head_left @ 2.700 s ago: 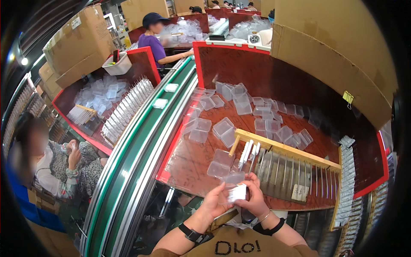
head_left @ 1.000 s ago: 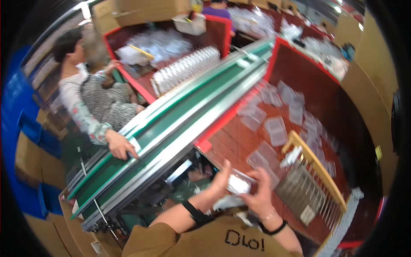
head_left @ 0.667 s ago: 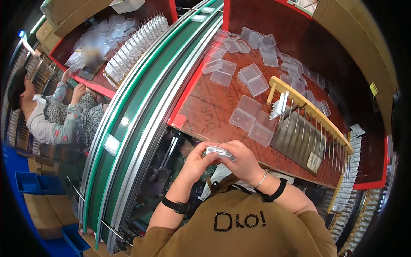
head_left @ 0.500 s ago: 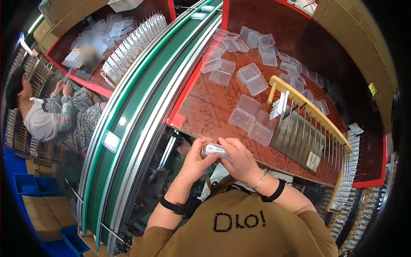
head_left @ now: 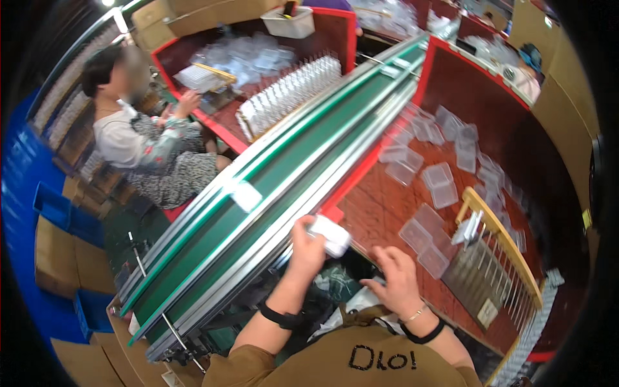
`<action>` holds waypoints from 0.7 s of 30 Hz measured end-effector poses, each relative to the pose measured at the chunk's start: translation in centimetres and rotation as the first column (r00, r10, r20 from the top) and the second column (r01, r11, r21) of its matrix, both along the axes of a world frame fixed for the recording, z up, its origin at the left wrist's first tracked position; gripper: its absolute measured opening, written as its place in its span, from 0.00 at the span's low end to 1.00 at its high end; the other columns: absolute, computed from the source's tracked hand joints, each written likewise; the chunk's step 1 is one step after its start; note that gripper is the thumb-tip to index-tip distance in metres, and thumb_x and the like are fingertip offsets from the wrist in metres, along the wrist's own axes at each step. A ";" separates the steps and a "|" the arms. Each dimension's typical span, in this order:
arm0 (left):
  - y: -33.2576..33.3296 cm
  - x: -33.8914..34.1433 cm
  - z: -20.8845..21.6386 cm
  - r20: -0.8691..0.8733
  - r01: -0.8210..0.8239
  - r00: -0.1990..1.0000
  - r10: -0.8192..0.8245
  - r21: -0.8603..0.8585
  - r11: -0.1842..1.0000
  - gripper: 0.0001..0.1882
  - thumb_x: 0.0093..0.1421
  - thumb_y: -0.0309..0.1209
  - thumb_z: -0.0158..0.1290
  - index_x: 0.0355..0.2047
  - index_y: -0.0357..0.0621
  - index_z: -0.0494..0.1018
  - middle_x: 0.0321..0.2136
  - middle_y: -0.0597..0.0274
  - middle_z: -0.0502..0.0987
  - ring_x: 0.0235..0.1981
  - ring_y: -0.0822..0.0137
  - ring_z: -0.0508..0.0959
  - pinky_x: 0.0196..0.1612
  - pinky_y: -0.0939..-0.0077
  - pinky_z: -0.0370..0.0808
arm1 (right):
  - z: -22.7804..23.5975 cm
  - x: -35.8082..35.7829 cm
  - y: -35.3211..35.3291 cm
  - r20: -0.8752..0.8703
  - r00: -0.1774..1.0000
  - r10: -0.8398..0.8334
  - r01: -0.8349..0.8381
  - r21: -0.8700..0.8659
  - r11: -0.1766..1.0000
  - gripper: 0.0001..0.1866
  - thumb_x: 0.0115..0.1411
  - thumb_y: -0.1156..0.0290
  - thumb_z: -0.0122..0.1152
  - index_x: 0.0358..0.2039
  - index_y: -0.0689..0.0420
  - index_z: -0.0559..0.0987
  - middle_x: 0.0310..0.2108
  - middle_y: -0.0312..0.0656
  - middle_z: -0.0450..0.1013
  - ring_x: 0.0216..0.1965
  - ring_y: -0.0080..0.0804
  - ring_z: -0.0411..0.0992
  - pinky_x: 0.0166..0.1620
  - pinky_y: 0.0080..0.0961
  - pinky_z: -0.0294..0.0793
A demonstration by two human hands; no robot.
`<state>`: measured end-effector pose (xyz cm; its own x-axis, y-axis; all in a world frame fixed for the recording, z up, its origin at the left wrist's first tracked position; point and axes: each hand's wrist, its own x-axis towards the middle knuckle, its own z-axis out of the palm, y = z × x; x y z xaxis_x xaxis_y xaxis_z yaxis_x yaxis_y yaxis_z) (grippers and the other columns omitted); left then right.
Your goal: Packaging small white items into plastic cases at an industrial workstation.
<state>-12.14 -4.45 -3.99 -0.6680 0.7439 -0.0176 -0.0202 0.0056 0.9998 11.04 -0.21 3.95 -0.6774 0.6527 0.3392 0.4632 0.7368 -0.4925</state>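
Observation:
My left hand [head_left: 305, 250] is closed on a small clear plastic box [head_left: 331, 236] with white contents, held over the near edge of the red worktable [head_left: 371, 200]. What lies inside is blurred. My right hand [head_left: 396, 280] is apart from the box, with nothing in it and its fingers spread above the table's edge. Beyond it, clear plastic boxes [head_left: 427, 240] lie with lids opened flat. Next to them a wooden rack [head_left: 500, 226] with metal pins carries a few white pieces [head_left: 467, 229] at one end.
A green conveyor belt [head_left: 293, 184] runs diagonally along my left, with a white packet [head_left: 245, 197] on it. More clear boxes [head_left: 465, 145] are strewn at the table's back. Across the belt a person [head_left: 151, 148] sits at another red bench. Blue bins [head_left: 53, 205] stand far left.
My right hand has let go of the box and drawn off to the right. The left hand alone now holds it, nearer the belt. The whole view has turned leftward.

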 end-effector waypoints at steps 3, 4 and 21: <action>-2.4 -9.6 3.6 -0.568 -0.388 0.659 0.493 0.305 0.870 0.18 0.53 0.21 0.47 0.45 0.35 0.69 0.42 0.50 0.68 0.47 0.57 0.69 0.52 0.66 0.66 | -1.8 3.7 1.8 0.034 0.965 -0.260 0.257 0.054 0.965 0.43 0.38 0.61 0.76 0.55 0.61 0.68 0.52 0.52 0.64 0.53 0.52 0.63 0.57 0.43 0.60; -4.7 -13.4 3.7 -0.630 -0.470 0.611 0.479 0.198 0.860 0.17 0.53 0.22 0.45 0.45 0.34 0.70 0.43 0.47 0.68 0.47 0.52 0.69 0.53 0.63 0.66 | -2.2 5.0 2.4 0.051 0.942 -0.332 0.324 0.125 0.938 0.45 0.38 0.60 0.76 0.56 0.61 0.67 0.54 0.54 0.63 0.55 0.54 0.61 0.58 0.45 0.59; -0.9 2.6 5.5 0.230 0.364 0.926 -0.299 -0.340 0.867 0.23 0.63 0.41 0.52 0.50 0.37 0.67 0.42 0.50 0.75 0.27 0.62 0.78 0.31 0.70 0.77 | -1.7 7.9 0.5 -0.267 0.905 -0.330 0.241 -0.316 0.918 0.32 0.44 0.67 0.73 0.48 0.63 0.68 0.42 0.52 0.70 0.43 0.43 0.72 0.46 0.33 0.73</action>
<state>-9.56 -5.39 1.50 -0.3460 0.8377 -0.4226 -0.1145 0.4094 0.9052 18.96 0.29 2.21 -0.3374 0.8976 0.2838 0.4253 0.4143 -0.8047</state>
